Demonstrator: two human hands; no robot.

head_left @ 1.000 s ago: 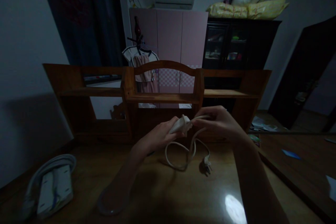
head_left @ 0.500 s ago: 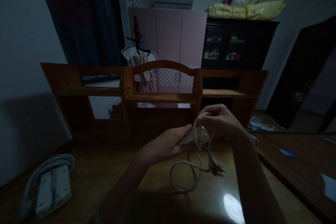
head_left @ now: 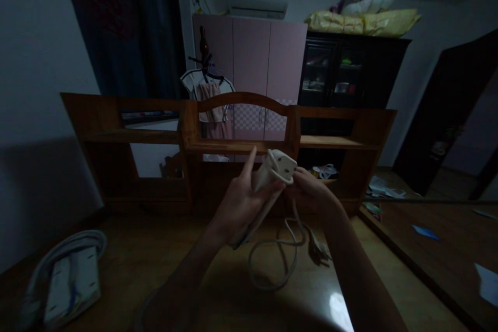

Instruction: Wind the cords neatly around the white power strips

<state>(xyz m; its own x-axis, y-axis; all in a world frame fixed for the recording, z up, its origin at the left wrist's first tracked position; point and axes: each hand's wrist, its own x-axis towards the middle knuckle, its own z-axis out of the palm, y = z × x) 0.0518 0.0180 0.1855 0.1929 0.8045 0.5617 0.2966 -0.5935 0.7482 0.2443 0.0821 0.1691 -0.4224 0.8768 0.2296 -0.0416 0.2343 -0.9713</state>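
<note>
My left hand (head_left: 243, 202) is wrapped round a white power strip (head_left: 283, 162), which tilts up with its socketed end toward the far right. A loop of its pale cord passes across that end. On the right side of the strip, my right hand (head_left: 313, 192) is closed on the cord, its fingertips partly hidden behind the strip. From there the loose cord (head_left: 268, 288) hangs down and curls over the tabletop, ending in a plug (head_left: 322, 251) with bare prongs.
A second white power strip (head_left: 73, 282) with its cord coiled beside it lies at the near left of the wooden desk (head_left: 218, 290). A wooden shelf unit (head_left: 241, 145) spans the back. To the right, a brown surface (head_left: 436, 259) carries a blue card (head_left: 426, 232) and a white paper (head_left: 487, 282).
The power strip has tipped upward, its socketed end rising. My right hand has moved lower, beside the strip, and the cord loop now lies closer against it.
</note>
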